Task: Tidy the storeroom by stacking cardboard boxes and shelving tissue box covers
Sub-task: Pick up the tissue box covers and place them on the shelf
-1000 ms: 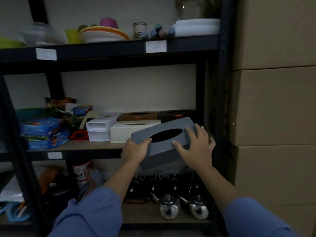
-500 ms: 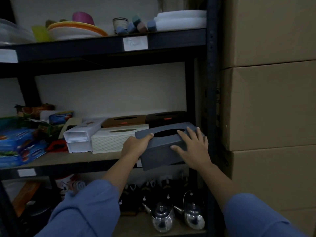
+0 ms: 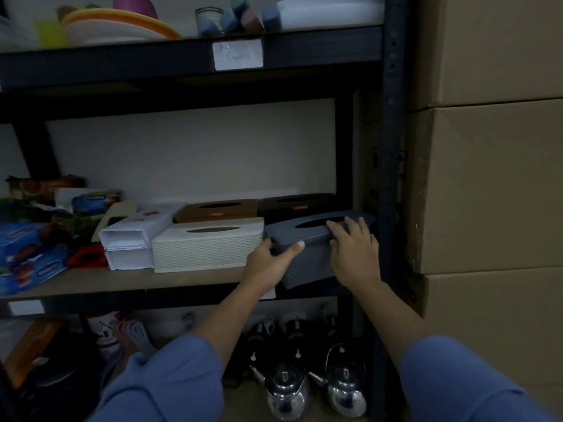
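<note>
Stacked brown cardboard boxes (image 3: 487, 190) stand right of the black metal rack (image 3: 393, 123). Shelving step: the dark grey woven-pattern plastic tissue box cover (image 3: 307, 260) sits at the wooden shelf board's (image 3: 137, 281) right front corner, overhanging the edge, beside the white woven tissue cover (image 3: 207, 248). The left hand (image 3: 268, 263) grips its left end; the right hand (image 3: 355, 257) presses flat-fingered on top. Next, probably: push it fully back.

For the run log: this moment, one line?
step: shelving grey tissue box cover | left hand: grips left end | right hand: flat on top | spot: shelf, beside white cover
</note>
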